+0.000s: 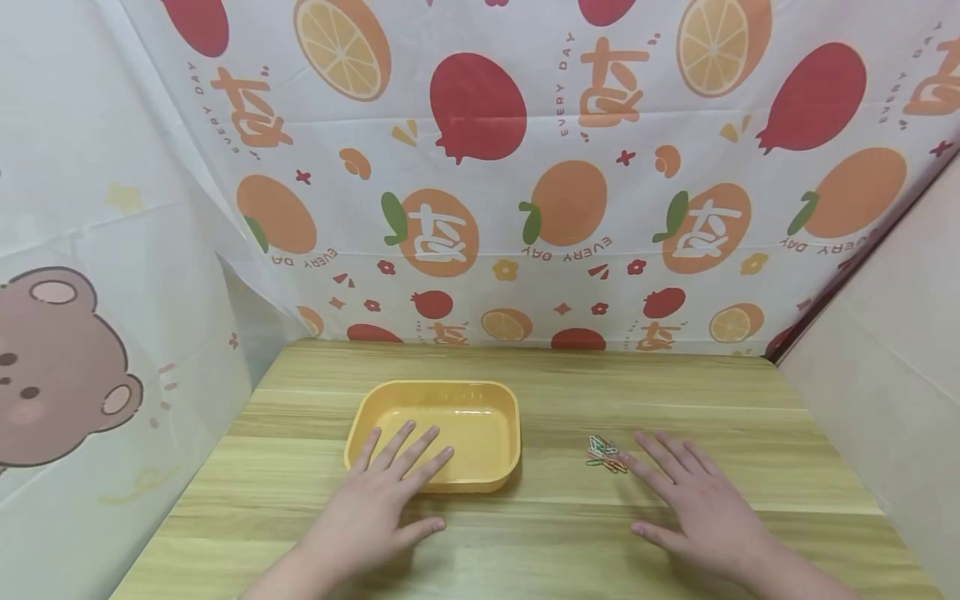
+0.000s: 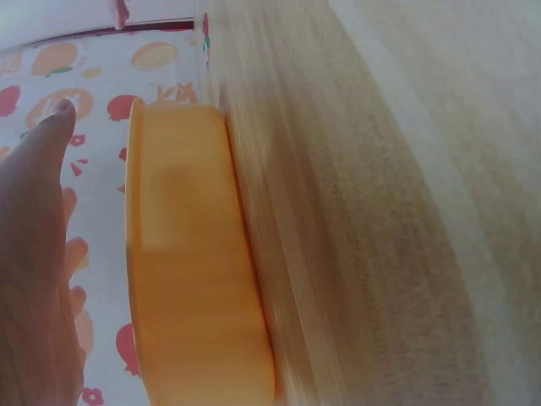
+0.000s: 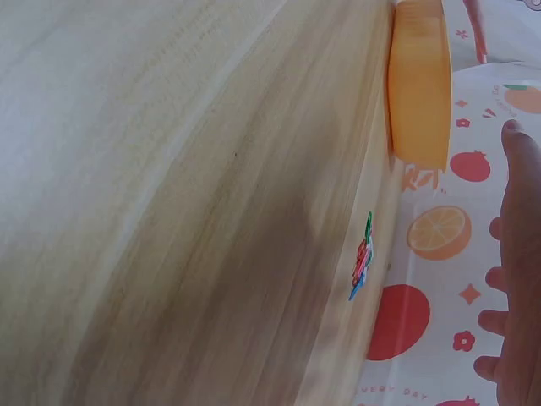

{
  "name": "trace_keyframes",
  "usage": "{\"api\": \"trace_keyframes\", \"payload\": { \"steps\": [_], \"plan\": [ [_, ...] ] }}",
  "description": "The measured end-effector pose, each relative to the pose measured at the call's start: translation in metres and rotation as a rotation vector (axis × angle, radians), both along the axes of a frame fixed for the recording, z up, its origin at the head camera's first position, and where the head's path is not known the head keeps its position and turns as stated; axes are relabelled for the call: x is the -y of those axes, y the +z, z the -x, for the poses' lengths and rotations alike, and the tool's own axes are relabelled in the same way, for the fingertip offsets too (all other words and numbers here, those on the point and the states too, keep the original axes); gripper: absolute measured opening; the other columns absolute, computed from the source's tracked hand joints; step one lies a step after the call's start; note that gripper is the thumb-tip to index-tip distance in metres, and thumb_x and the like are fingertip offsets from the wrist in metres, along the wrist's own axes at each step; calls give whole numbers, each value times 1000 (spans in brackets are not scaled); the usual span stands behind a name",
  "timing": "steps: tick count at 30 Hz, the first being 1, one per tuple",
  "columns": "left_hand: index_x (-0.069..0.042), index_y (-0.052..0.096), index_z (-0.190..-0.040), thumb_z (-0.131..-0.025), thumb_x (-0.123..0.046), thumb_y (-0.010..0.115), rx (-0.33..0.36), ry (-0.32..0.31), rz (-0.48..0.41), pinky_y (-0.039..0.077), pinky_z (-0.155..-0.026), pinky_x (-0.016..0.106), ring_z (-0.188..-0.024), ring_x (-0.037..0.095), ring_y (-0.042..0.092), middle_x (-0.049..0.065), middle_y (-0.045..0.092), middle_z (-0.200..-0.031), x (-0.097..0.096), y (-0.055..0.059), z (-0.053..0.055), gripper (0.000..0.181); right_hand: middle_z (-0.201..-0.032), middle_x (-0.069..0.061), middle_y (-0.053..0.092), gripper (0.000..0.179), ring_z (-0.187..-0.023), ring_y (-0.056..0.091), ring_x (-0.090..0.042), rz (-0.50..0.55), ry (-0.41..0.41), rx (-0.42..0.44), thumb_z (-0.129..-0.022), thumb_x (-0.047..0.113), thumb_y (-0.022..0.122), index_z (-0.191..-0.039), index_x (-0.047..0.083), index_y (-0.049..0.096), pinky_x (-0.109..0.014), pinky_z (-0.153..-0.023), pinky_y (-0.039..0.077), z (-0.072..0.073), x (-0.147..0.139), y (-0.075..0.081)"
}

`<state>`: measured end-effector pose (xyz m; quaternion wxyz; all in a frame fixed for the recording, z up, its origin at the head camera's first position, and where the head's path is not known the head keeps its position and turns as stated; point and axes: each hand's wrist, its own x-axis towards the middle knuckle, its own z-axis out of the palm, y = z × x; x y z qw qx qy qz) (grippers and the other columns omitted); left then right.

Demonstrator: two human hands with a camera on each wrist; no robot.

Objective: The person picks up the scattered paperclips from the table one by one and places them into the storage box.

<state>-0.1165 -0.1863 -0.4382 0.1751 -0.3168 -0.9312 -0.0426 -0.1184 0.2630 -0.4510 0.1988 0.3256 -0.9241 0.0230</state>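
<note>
A yellow rectangular tray (image 1: 480,482) with rounded corners stands on the wooden table, its inside bare. My left hand (image 1: 375,508) is spread over the tray's front left part, fingers straight; the left wrist view shows the hand (image 2: 34,254) raised beside the tray's wall (image 2: 194,254). A small pile of coloured paper clips (image 1: 604,454) lies to the right of the tray. My right hand (image 1: 701,508) hovers just right of the clips with fingers spread, holding nothing. In the right wrist view the clips (image 3: 362,258) lie low on the table, apart from the right hand (image 3: 520,279).
The wooden table (image 1: 540,550) reaches back to a white cloth (image 1: 495,192) printed with oranges and pomegranates. A cloth with a bear (image 1: 60,367) hangs along the left side, and a pale panel (image 1: 885,375) borders the right.
</note>
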Motion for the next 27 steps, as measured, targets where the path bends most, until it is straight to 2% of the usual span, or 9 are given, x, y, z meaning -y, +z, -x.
{"api": "trace_keyframes", "payload": {
  "steps": [7,11,14,15,19,23,27],
  "plan": [
    [-37,26,-157,-85,-63,66,29,39,-5,2,-121,56,-151,30,16,-6,19,-164,5,0,1,87,-155,-5,41,86,-134,45,-33,26,-9,12,-80,62,72,-153,30,39,-27,-121,-5,0,4,-3],
    [-36,26,-157,-86,-62,66,30,52,-6,0,-121,54,-151,29,14,-6,19,-165,7,-1,2,85,-152,-4,44,84,-132,48,-31,30,-42,33,-80,63,72,-152,31,42,-41,-120,20,0,7,-5],
    [-36,26,-157,-87,-61,65,29,59,-9,3,-120,56,-151,30,15,-6,19,-165,8,-2,3,85,-151,-5,46,83,-131,49,-33,29,-61,50,-80,63,71,-151,31,42,-51,-106,39,0,7,-8],
    [-36,26,-157,-87,-61,65,29,60,-10,4,-120,57,-151,31,16,-6,19,-165,9,-2,4,84,-150,-5,47,82,-131,50,-33,32,-64,58,-81,62,71,-151,31,43,-53,-104,42,0,7,-9],
    [-36,27,-157,-87,-60,66,27,68,-16,5,-120,58,-149,33,20,-5,19,-165,11,-2,5,84,-149,-5,49,79,-127,52,-34,42,-75,83,-82,61,70,-151,31,44,-56,-100,45,1,8,-12],
    [-36,27,-157,-87,-60,66,30,80,-15,-2,-121,53,-149,33,20,-5,20,-164,12,-2,6,84,-147,-4,50,74,-125,54,-33,51,-86,98,-84,60,69,-149,32,46,-57,-100,44,4,11,-14],
    [-36,27,-157,-87,-60,65,39,96,-6,2,-121,56,-150,32,17,-5,20,-164,14,-2,7,83,-144,-4,53,68,-124,54,-32,61,-90,109,-86,57,69,-147,32,50,-57,-102,42,7,13,-17]
  ]
}}
